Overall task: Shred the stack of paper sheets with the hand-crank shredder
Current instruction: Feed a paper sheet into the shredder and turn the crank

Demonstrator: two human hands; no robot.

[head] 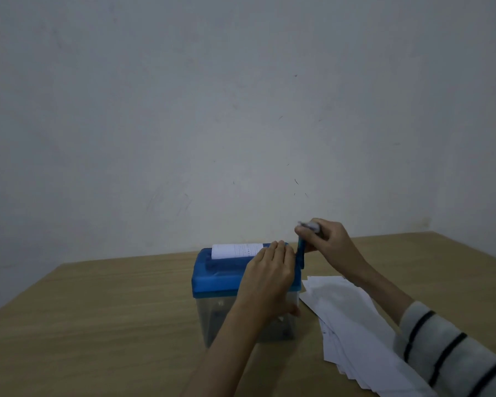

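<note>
1. Progress: one sheet (236,250) stands in the slot, partly fed. I judge shredding under way, far from finished; a sizeable stack of paper (352,322) waits at 3 o'clock of the shredder (226,285).
2. Hands: my left hand (269,277) lies flat on the blue lid, fingers straight, bracing it. My right hand (325,239) grips the crank handle (301,253) at 1 o'clock.
3. Condition: the shredder sits mid-table (98,310), clear bin below; its contents are too dim to tell.
</note>
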